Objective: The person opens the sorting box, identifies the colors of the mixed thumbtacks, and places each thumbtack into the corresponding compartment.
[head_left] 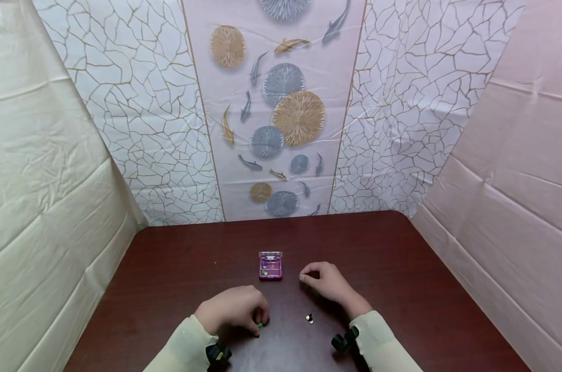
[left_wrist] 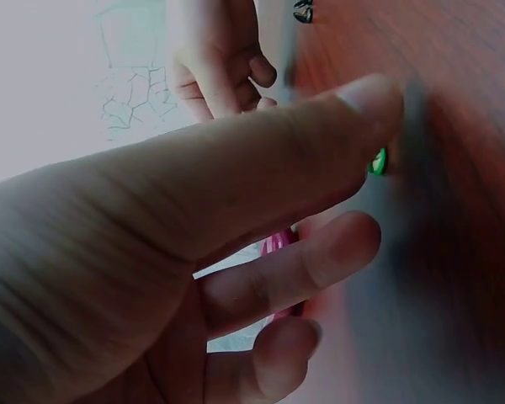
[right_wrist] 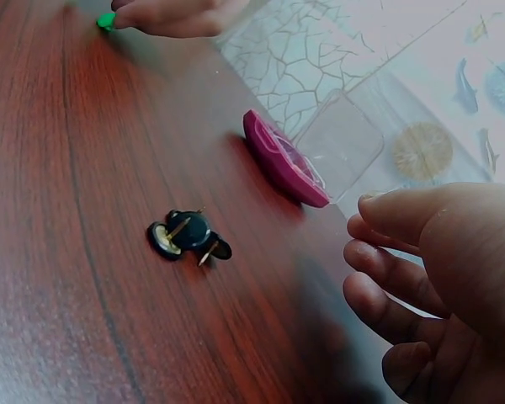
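A small green thumbtack [right_wrist: 107, 21] sits low over the table at the fingertips of my left hand [head_left: 236, 308]. Thumb and forefinger close on it from two sides; in the left wrist view the thumb covers most of the grip, and only the tack's green rim [left_wrist: 380, 160] shows past it. My right hand [head_left: 328, 281] holds nothing, its fingers loosely curled above the table to the right of a small purple case [head_left: 270, 269]. That case stands with its clear lid [right_wrist: 341, 143] raised, and small coloured pieces, some green, lie in its compartments.
Several black thumbtacks [right_wrist: 189, 231] with brass-coloured pins lie in a small cluster on the dark red-brown table [head_left: 183, 258], between the hands. Patterned cloth [head_left: 281, 170] hangs behind the table's far edge, and plain pale cloth [head_left: 518, 196] flanks both sides.
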Demonstrator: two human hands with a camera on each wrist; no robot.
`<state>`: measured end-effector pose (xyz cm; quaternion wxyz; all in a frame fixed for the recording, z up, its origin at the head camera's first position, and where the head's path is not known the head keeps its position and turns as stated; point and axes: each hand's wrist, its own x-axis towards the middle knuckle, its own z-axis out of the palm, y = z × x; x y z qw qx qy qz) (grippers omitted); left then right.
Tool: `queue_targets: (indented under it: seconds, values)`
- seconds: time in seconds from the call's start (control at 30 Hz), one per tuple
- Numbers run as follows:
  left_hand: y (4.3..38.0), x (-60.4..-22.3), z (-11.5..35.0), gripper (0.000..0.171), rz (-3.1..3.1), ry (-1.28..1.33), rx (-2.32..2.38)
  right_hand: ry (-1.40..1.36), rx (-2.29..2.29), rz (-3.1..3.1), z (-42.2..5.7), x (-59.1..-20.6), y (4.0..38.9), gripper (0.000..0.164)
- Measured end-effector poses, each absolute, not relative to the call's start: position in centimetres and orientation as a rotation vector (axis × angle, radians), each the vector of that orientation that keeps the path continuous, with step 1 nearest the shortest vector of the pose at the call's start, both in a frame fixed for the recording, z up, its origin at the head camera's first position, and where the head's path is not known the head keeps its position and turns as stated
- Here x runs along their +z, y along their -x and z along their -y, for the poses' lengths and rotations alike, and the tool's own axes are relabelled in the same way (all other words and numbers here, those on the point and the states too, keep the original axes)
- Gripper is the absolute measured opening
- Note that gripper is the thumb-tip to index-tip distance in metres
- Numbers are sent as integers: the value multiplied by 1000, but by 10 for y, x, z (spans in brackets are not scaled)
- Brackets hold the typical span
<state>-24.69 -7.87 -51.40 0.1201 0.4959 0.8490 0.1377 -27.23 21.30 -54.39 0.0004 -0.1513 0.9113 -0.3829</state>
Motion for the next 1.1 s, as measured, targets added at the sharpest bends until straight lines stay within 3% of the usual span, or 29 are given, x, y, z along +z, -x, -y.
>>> queue_targets:
  seconds: [1.1]
  values:
    - [247, -510, 73, 21, -2455, -1523, 374, 481, -1197, -2884, -218, -549, 279, 4]
